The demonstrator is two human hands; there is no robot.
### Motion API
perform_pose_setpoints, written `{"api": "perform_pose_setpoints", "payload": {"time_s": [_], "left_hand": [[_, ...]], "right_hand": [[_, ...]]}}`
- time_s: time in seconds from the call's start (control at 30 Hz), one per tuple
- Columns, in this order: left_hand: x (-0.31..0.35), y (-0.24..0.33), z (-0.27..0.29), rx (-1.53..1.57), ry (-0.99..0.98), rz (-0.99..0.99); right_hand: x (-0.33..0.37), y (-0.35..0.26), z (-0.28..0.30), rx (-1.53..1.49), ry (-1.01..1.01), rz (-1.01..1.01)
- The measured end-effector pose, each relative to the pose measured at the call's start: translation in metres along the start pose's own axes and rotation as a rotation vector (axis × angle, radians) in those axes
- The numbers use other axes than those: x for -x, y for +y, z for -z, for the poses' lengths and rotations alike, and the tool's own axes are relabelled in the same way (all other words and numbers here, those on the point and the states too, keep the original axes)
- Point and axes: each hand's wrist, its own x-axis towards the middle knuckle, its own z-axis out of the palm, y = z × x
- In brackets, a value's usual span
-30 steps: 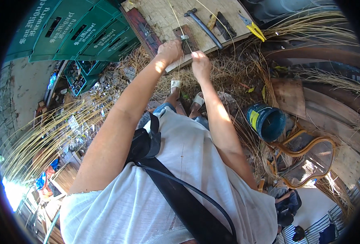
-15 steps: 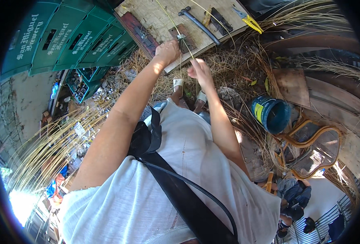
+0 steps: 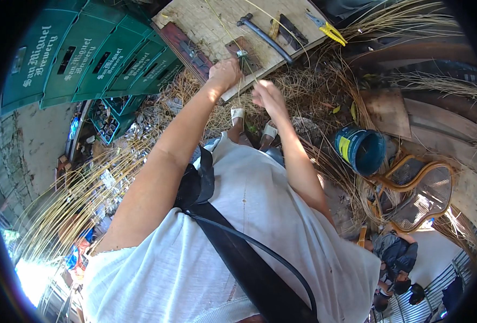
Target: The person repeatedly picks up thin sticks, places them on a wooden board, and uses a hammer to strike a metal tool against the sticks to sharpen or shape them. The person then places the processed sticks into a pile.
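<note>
My left hand (image 3: 225, 72) is closed at the near edge of a wooden board (image 3: 222, 24), gripping a thin yellow rattan strand (image 3: 233, 40) beside a small metal tool (image 3: 242, 54) fixed to the board. My right hand (image 3: 268, 97) is just to the right and lower, fingers pinched on the same thin strand that runs up across the board. A hammer (image 3: 265, 37) lies on the board beyond both hands. My feet in white sandals (image 3: 238, 116) show below the hands.
Green plastic crates (image 3: 88, 59) stack at the upper left. Yellow-handled pliers (image 3: 330, 32) lie at the board's right end. A blue bucket (image 3: 359, 151) and a rattan chair frame (image 3: 416, 188) stand at right. Straw and loose rattan cover the ground. People sit at the lower right.
The view has shifted, so the board and both hands sit lower in the picture. My right hand has drawn back from the board toward me along the strand; the left stays at the tool.
</note>
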Motion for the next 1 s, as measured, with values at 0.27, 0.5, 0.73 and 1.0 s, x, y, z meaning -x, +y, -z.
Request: {"api": "perform_pose_setpoints", "payload": {"time_s": [0.27, 0.5, 0.73, 1.0], "left_hand": [[-0.004, -0.007, -0.006, -0.037, 0.033, 0.027], [0.005, 0.005, 0.006, -0.049, 0.007, 0.013], [-0.001, -0.005, -0.013, -0.031, 0.021, 0.059], [-0.005, -0.004, -0.013, -0.038, 0.044, 0.044]], "right_hand": [[-0.021, 0.02, -0.021, 0.442, 0.34, 0.252], [-0.03, 0.013, -0.026, 0.287, 0.274, 0.207], [0.269, 0.204, 0.133, 0.615, 0.538, -0.173], [0.253, 0.207, 0.159, 1.279, 0.22, -0.122]]}}
